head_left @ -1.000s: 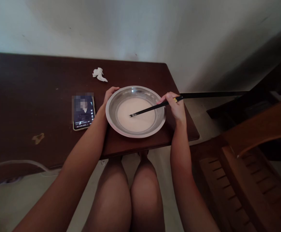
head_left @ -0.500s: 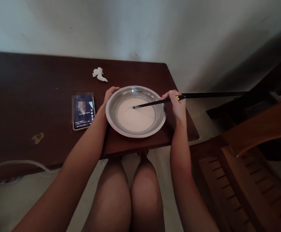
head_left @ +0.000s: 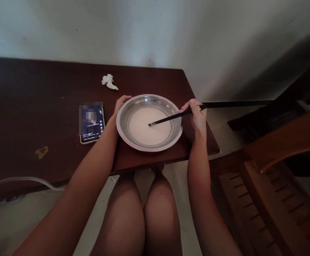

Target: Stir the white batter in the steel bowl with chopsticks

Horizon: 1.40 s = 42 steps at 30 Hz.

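A wide steel bowl [head_left: 125, 133] with white liquid [head_left: 144, 129] in it sits at the near right corner of a dark wooden table [head_left: 37, 113]. My left hand [head_left: 120, 104] curls round the bowl's left rim and holds it. My right hand [head_left: 196, 115] is closed on a pair of black chopsticks [head_left: 168, 119]. Their tips dip into the white liquid near the bowl's middle.
A phone [head_left: 91, 123] with a lit screen lies just left of the bowl. A crumpled white tissue [head_left: 108, 81] lies farther back. A pale cable [head_left: 27, 179] runs below the table's front edge. Wooden furniture [head_left: 272, 185] stands at the right. My knees are under the table.
The chopstick tips have moved round in the liquid, from the lower left to the upper middle and back toward the centre. My left hand has stayed on the rim.
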### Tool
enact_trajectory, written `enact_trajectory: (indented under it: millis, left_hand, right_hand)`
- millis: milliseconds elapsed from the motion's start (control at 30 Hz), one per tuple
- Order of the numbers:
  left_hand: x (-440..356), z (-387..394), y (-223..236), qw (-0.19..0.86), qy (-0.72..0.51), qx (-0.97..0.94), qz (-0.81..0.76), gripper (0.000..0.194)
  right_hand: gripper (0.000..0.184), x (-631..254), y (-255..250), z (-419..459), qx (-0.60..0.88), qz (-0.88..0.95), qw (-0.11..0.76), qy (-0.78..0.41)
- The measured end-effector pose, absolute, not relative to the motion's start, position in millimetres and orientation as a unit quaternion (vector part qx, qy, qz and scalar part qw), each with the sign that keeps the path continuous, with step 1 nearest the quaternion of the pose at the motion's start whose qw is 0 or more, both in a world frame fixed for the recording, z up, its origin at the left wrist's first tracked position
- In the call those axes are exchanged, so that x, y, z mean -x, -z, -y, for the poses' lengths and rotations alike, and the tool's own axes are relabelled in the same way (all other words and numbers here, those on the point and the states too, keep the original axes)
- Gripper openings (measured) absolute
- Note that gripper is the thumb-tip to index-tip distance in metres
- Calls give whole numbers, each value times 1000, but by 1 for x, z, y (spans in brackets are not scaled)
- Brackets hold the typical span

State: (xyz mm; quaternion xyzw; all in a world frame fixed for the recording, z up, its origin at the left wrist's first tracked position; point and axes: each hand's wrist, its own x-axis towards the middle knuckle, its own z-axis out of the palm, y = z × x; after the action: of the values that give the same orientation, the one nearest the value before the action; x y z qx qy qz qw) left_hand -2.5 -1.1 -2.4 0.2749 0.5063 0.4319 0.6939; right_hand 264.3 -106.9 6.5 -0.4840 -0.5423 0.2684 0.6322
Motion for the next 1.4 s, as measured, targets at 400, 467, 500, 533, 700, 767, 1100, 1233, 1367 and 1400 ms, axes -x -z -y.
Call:
enact_trajectory:
  millis: [400,467,500,533,700,767,1100,1233,1367,1400]
  left_hand:
    - [3,1,3,692,-435,-292,-497,29]
    - [2,1,3,698,-435,-289,-491,30]
    - [2,2,3,701,-434,-286,-488,32]
    - [2,2,2,705,-432,-282,-486,33]
    - [1,6,-4,708,-433,-268,-488,28]
    - [1,6,-5,706,-433,-268,-492,24]
    - [2,4,-3,708,-431,-265,-492,28]
    - [2,5,-5,719,-421,-259,-488,32]
    - [2,5,-3,703,-433,-272,-494,27]
    - [2,4,-2,698,-435,-279,-496,24]
  right_hand:
    - [52,-266,-3,107,480,553,620,-282]
    - [50,-264,-5,108,467,584,592,-301]
    - [49,-264,-5,108,464,594,586,-299]
    - [48,-264,-5,107,463,595,589,-291]
    - [50,-265,-2,105,483,524,645,-276]
    - [51,-265,-4,107,485,549,615,-293]
    - [49,-265,-2,106,477,537,635,-284]
    - [51,-262,-7,108,480,598,568,-300]
    - [48,-265,-5,105,485,536,639,-263]
    - [49,-265,-4,105,485,522,652,-260]
